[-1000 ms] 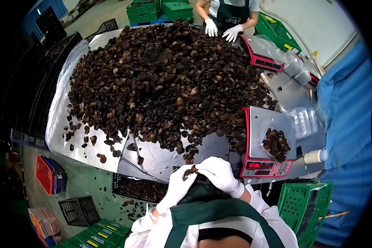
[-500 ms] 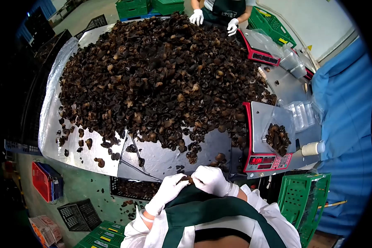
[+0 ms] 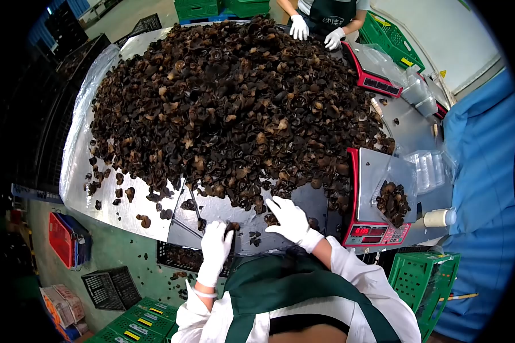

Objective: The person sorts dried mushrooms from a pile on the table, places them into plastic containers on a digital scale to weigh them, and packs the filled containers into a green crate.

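Note:
A large heap of dark brown wood ear mushrooms [image 3: 229, 108] covers most of the metal table [image 3: 140, 206]. My left hand [image 3: 215, 246], in a white glove, is near the front edge with its fingers curled round a small brown wood ear mushroom [image 3: 233, 226]. My right hand [image 3: 292, 222], also gloved, reaches over the table with thumb and fingers apart, beside a few loose pieces at the heap's front edge. To its right, a clear plastic tray of wood ear mushrooms [image 3: 393, 203] rests on a red digital scale [image 3: 377, 231].
Across the table a co-worker's gloved hands [image 3: 299, 27] are by the heap and a second scale [image 3: 381, 86]. Stacked clear trays [image 3: 429, 170] and a white roll [image 3: 437, 218] lie at the right. A black crate [image 3: 177, 258] is below the front edge; green crates [image 3: 420, 280] stand at right.
My hands, together close to my body before, have parted. The right has moved forward and opened toward the heap; the left has moved left. The view has shifted slightly.

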`<state>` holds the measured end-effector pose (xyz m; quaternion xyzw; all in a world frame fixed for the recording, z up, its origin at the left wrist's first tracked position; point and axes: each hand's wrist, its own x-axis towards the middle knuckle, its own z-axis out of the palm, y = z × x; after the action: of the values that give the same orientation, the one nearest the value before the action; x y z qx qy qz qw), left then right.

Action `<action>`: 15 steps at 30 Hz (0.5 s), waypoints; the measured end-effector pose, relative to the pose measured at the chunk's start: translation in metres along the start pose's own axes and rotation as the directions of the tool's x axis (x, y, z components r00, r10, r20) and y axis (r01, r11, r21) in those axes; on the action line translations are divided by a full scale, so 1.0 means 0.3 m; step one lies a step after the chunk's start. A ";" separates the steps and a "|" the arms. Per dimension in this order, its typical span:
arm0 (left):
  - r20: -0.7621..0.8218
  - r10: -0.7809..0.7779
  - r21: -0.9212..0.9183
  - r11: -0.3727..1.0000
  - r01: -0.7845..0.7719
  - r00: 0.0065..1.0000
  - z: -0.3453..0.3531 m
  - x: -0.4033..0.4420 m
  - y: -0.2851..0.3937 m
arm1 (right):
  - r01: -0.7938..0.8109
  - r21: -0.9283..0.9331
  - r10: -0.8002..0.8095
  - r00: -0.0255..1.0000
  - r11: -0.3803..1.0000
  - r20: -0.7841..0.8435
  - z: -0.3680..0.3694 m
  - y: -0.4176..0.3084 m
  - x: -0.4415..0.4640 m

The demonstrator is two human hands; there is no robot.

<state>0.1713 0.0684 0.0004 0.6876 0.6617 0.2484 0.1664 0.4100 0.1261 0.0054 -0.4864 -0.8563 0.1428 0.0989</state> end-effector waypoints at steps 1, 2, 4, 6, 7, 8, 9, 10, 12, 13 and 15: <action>-0.046 0.002 -0.007 1.000 -0.003 0.999 0.030 0.021 -0.007 | 0.040 -0.088 -0.037 0.999 0.995 0.034 0.014 -0.006 0.016; -0.111 0.012 -0.076 0.997 -0.020 0.994 0.065 0.037 -0.016 | 0.051 -0.130 -0.049 0.999 0.990 0.013 0.022 -0.018 0.016; -0.019 -0.163 -0.269 0.951 0.152 0.986 0.106 0.062 -0.021 | 0.076 -0.066 -0.074 0.997 0.995 0.030 0.063 0.011 -0.013; -0.105 -0.111 -0.326 0.943 0.071 0.988 0.133 0.094 0.002 | 0.069 0.080 -0.069 0.998 0.994 0.002 0.087 0.034 -0.048; -0.145 -0.039 -0.209 0.978 0.008 0.989 0.143 0.104 0.017 | 0.068 0.078 -0.069 0.998 0.995 0.003 0.089 0.049 -0.053; -0.126 -0.004 -0.127 0.992 -0.012 0.992 0.156 0.117 0.023 | 0.037 0.217 -0.030 0.999 0.975 -0.034 0.091 0.067 -0.055; -0.101 0.030 -0.044 0.998 -0.035 0.994 0.168 0.132 0.025 | 0.008 0.353 0.016 0.998 0.935 -0.064 0.080 0.076 -0.051; -0.113 0.060 -0.005 0.998 -0.061 0.992 0.179 0.149 0.025 | -0.017 0.498 0.054 0.997 0.867 -0.060 0.068 0.089 -0.045; -0.103 0.070 0.006 0.998 -0.069 0.992 0.190 0.175 0.009 | -0.226 0.818 0.182 0.972 0.530 0.151 0.034 0.112 -0.045; -0.105 0.081 -0.017 0.996 -0.083 0.991 0.191 0.186 -0.008 | -0.353 0.901 0.194 0.931 0.254 0.310 0.016 0.120 -0.045; -0.171 0.004 -0.272 0.961 -0.051 0.985 0.178 0.198 -0.019 | -0.402 0.835 0.135 0.868 -0.376 0.479 -0.021 0.139 -0.073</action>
<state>0.1965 0.1331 -0.0394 0.6433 0.6228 0.3978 0.2003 0.4565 0.1284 -0.0036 -0.3863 -0.2495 0.8230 0.3336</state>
